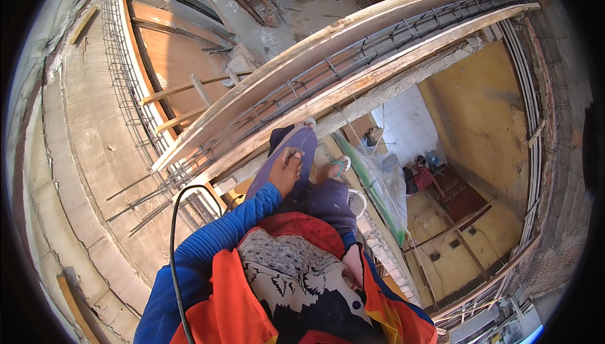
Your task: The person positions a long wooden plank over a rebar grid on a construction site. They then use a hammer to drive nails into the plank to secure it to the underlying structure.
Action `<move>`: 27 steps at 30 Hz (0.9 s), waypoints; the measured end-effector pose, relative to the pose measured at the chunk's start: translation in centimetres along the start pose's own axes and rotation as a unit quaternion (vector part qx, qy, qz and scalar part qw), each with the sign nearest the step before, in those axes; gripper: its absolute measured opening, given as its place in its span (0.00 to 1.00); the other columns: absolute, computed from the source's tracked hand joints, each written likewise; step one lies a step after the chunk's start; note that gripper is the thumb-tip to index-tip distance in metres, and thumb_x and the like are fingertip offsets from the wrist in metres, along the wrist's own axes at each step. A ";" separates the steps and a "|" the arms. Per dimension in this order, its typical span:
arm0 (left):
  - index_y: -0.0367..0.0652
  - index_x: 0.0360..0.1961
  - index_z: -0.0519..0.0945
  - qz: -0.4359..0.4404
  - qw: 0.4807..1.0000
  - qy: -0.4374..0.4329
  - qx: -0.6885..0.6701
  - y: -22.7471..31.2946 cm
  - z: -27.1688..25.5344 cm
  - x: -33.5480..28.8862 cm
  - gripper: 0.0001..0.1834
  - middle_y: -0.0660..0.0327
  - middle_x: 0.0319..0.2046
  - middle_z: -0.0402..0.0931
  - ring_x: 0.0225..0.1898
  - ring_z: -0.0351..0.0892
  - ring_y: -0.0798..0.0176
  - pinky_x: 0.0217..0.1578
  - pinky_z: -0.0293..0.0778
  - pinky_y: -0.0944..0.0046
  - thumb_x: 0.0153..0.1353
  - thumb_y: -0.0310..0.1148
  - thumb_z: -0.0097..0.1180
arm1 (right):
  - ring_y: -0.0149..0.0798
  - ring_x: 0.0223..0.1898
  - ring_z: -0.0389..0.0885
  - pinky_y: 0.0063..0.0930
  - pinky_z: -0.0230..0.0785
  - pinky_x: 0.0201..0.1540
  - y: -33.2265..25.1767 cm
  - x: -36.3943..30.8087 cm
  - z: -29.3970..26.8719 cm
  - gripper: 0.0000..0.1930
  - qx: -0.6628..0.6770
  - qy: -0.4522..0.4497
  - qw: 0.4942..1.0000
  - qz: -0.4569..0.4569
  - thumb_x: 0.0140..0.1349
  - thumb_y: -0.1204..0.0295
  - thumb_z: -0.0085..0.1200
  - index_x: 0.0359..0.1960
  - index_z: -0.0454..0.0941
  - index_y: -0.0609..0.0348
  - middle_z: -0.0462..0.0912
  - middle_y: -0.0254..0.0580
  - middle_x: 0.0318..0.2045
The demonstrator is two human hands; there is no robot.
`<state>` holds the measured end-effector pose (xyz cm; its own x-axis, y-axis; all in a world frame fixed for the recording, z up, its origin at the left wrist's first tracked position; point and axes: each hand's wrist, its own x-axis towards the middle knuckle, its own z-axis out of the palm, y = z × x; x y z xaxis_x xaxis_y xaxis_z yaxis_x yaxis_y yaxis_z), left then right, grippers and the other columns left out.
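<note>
My left hand [288, 166], at the end of a blue sleeve [217, 230], rests over my purple trouser leg [302, 148] with its fingers curled in. A thin pale line shows by the fingertips, and whether they grip it I cannot make out. Just ahead runs a long rebar cage [328, 69] between two wooden formwork boards [353, 25]. My right hand is hidden; only part of its blue sleeve [348, 238] shows beside the orange jacket [236, 290]. My right foot, in a sandal [342, 166], stands on a narrow ledge to the right of my knee.
To the right the floor drops into a deep room with a yellow wall [482, 110] and a red-brown panel [450, 196] below. Another rebar cage [116, 47] lines the left side. Rebar ends [135, 202] stick out at left. A black cable [173, 249] loops past my left arm.
</note>
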<state>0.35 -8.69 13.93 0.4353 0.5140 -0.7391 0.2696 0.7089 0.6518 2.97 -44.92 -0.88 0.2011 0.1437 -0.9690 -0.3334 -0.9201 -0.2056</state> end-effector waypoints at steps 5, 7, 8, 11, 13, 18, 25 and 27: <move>0.44 0.42 0.72 -0.002 1.000 -0.004 0.001 -0.1 -1.3 -0.4 0.08 0.70 0.22 0.62 0.21 0.58 0.77 0.22 0.57 0.74 0.73 0.36 0.44 | 0.46 0.58 0.75 0.38 0.72 0.55 -0.5 1.7 0.8 0.17 0.012 -0.007 1.000 0.003 0.65 0.61 0.46 0.51 0.79 0.48 0.77 0.45 0.57; 0.44 0.42 0.72 -0.001 1.000 -0.007 -0.004 -0.1 -1.4 -0.6 0.08 0.70 0.22 0.62 0.21 0.58 0.77 0.22 0.57 0.74 0.73 0.36 0.44 | 0.46 0.58 0.75 0.38 0.71 0.56 -0.7 2.4 1.1 0.17 0.012 -0.006 1.000 0.005 0.65 0.61 0.46 0.52 0.79 0.48 0.77 0.45 0.56; 0.44 0.42 0.72 0.000 1.000 -0.008 -0.008 -0.1 -1.4 -0.7 0.08 0.70 0.22 0.62 0.21 0.58 0.77 0.22 0.57 0.74 0.73 0.36 0.44 | 0.46 0.58 0.75 0.38 0.71 0.56 -0.8 2.7 1.1 0.17 0.014 -0.005 1.000 0.005 0.65 0.61 0.46 0.52 0.79 0.48 0.77 0.45 0.56; 0.43 0.42 0.72 0.002 1.000 -0.011 0.002 -0.3 -1.2 -0.9 0.08 0.70 0.21 0.62 0.21 0.58 0.77 0.22 0.57 0.74 0.73 0.36 0.44 | 0.46 0.58 0.75 0.38 0.71 0.56 -1.2 3.3 1.3 0.17 0.020 -0.006 1.000 0.003 0.65 0.60 0.46 0.52 0.79 0.48 0.77 0.46 0.56; 0.43 0.42 0.72 0.005 1.000 -0.012 0.013 -0.5 -1.1 -0.9 0.09 0.70 0.21 0.62 0.21 0.58 0.77 0.22 0.58 0.74 0.73 0.36 0.44 | 0.47 0.58 0.75 0.38 0.71 0.56 -1.4 3.7 1.4 0.17 0.024 -0.006 1.000 0.003 0.65 0.60 0.45 0.52 0.79 0.48 0.77 0.46 0.56; 0.42 0.42 0.73 0.003 0.999 -0.023 0.031 -1.1 -1.1 -0.9 0.09 0.71 0.21 0.63 0.21 0.59 0.78 0.23 0.59 0.74 0.73 0.36 0.44 | 0.47 0.58 0.75 0.38 0.71 0.56 -1.9 4.3 1.6 0.18 0.030 -0.002 1.000 0.002 0.66 0.60 0.45 0.52 0.79 0.48 0.78 0.47 0.56; 0.41 0.42 0.73 0.012 0.999 -0.016 0.033 -1.1 -1.2 -1.1 0.10 0.71 0.22 0.63 0.22 0.59 0.78 0.23 0.59 0.74 0.73 0.36 0.44 | 0.48 0.58 0.75 0.39 0.71 0.57 -2.1 4.8 1.4 0.18 0.037 -0.001 0.999 0.008 0.66 0.59 0.45 0.53 0.79 0.47 0.78 0.48 0.56; 0.41 0.42 0.73 -0.001 1.000 -0.019 0.012 -1.0 -1.1 -1.1 0.10 0.71 0.22 0.63 0.22 0.59 0.78 0.23 0.58 0.74 0.73 0.36 0.44 | 0.48 0.58 0.75 0.39 0.70 0.57 -2.0 4.8 1.2 0.18 0.035 -0.001 0.999 0.011 0.66 0.59 0.45 0.53 0.79 0.47 0.78 0.48 0.55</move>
<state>-1.41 -9.44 13.92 0.4663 0.4937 -0.7340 0.2907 0.6982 0.6543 3.51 -41.91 -5.28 0.1914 0.1249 -0.9735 -0.4019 -0.8950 -0.1938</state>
